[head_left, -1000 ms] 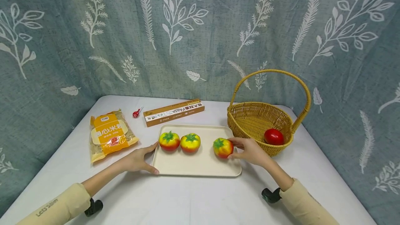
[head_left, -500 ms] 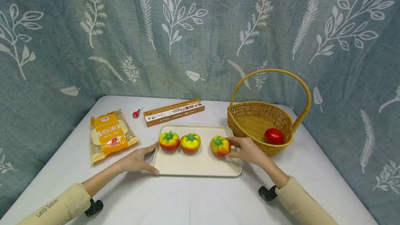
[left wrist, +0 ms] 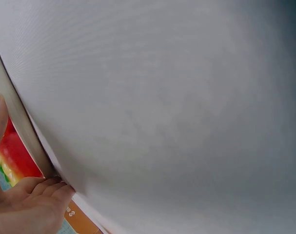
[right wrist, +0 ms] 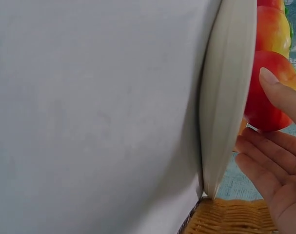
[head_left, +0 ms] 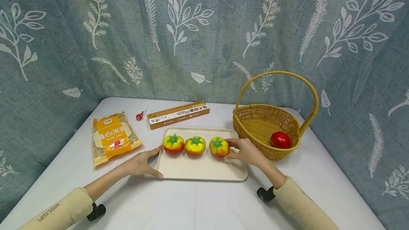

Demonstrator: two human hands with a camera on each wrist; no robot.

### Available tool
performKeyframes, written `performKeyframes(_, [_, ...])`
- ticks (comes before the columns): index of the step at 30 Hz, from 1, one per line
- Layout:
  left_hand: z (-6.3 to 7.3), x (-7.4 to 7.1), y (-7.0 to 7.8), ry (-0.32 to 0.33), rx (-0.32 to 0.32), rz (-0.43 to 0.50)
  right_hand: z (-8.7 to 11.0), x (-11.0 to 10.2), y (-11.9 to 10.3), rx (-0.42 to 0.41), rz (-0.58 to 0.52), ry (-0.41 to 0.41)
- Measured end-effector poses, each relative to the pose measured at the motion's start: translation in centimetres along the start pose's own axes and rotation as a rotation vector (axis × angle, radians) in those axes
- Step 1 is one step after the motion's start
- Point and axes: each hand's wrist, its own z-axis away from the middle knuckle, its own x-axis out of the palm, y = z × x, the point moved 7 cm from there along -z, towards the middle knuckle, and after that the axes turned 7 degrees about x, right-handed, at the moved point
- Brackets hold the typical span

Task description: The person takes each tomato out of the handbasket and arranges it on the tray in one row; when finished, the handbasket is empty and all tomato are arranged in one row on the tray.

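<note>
Three yellow-and-red tomatoes with green leafy tops sit in a row on a cream tray [head_left: 201, 171]: a left tomato [head_left: 173, 144], a middle tomato [head_left: 195, 146] and a right tomato [head_left: 218, 147]. My right hand [head_left: 244, 152] holds the right tomato between thumb and fingers, from its right side. In the right wrist view the thumb lies on the tomato [right wrist: 269, 105] and the fingers reach beneath it. At the tray's left end, my left hand [head_left: 140, 163] spreads its thumb and fingers against the edge. The left wrist view shows those fingers [left wrist: 45, 187] touching the tray's wall.
A wicker basket [head_left: 246, 130] with a tall handle stands at the right, a shiny red fruit [head_left: 281, 140] inside. Behind the tray lie a pasta box [head_left: 179, 114] and a lollipop [head_left: 139, 116]. An orange food bag [head_left: 115, 137] lies at the left.
My right hand has moved left along the tray with the right tomato, bringing it closer to the middle one. The tomato's green top has turned more upward. My left hand has stayed put.
</note>
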Motion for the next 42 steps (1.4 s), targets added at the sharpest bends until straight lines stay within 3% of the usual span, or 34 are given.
performKeyframes(27, [-0.1,0.0,-0.1,-0.013,-0.004,-0.017,-1.0,1.2,-0.4,0.042,0.142,-0.031])
performKeyframes(42, [0.0,-0.1,0.3,-0.007,-0.008,-0.017,-1.0,0.0,-1.2,0.009,0.17,-0.037])
